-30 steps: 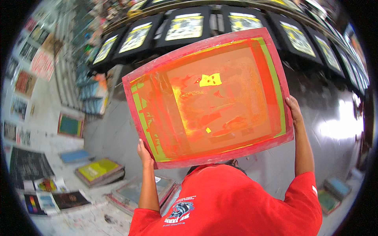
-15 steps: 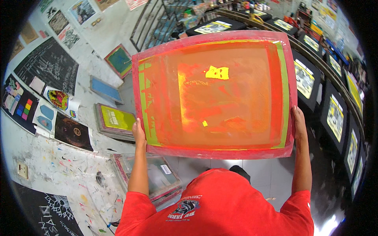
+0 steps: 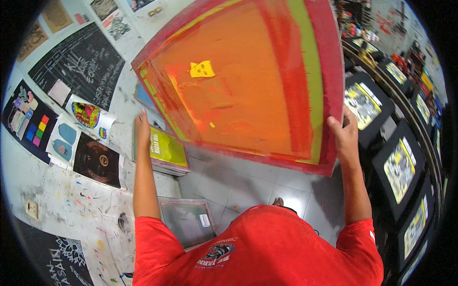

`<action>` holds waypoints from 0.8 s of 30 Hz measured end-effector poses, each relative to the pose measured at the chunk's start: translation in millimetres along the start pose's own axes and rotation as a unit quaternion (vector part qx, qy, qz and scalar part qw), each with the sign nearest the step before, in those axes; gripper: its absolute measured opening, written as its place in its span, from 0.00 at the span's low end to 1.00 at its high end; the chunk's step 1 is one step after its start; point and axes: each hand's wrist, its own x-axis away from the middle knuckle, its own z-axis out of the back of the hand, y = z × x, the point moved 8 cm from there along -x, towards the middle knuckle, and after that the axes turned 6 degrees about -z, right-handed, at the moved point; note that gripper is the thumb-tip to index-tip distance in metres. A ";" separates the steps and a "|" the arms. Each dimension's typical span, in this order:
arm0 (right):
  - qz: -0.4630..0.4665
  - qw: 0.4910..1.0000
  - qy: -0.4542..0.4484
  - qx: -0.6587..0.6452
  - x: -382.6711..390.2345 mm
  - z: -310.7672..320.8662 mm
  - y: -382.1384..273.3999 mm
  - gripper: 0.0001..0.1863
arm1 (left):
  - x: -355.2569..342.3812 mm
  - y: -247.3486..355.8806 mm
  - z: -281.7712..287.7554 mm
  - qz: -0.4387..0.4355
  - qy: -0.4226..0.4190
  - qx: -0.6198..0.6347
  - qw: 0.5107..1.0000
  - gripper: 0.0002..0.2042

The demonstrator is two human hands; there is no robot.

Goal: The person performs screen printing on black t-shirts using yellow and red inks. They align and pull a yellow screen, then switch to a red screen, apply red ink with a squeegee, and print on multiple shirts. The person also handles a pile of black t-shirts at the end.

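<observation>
Paint-flecked white wall [image 3: 62, 205] stands left, tiled floor [image 3: 245, 186] below; red-framed screen [image 3: 243, 86] hangs tilted above that floor in front of the person, its frame enclosing orange mesh [image 3: 248, 112] with a small yellow patch [image 3: 202, 69]. Right hand [image 3: 344, 133] grips the frame's right edge near its lower corner, thumb on the face; left hand [image 3: 141, 126] is off it, fingers extended, empty, near a stacked yellow-green screen [image 3: 168, 148]. Black boards [image 3: 387, 150] bearing yellow-and-white prints line the right.
</observation>
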 end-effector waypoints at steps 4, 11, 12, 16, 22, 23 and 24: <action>0.050 0.991 -0.062 0.108 -65.2 -76.8 9.0 0.17 | -62.4 150.5 32.6 0.140 -0.096 0.284 0.944 0.31; 0.254 0.901 -0.201 0.287 -117.5 -233.0 96.8 0.15 | -79.8 113.6 24.1 0.343 -0.274 0.299 0.847 0.43; 0.246 0.888 -0.231 0.313 -117.9 -253.4 122.9 0.14 | -77.0 80.9 9.7 0.390 -0.281 0.322 0.816 0.46; 0.312 0.814 -0.351 0.343 -117.0 -329.7 231.3 0.13 | -28.5 -101.4 -34.6 0.513 -0.341 0.257 0.744 0.40; 0.282 0.729 -0.520 0.345 -136.5 -409.8 361.7 0.12 | 68.0 -219.2 -118.9 0.618 -0.400 0.204 0.646 0.21; 0.272 0.721 -0.541 0.338 -147.0 -417.3 375.3 0.12 | 72.2 -228.1 -121.8 0.606 -0.367 0.247 0.661 0.18; 0.260 0.713 -0.560 0.331 -155.6 -422.7 387.3 0.12 | 75.2 -236.8 -126.0 0.593 -0.338 0.291 0.671 0.16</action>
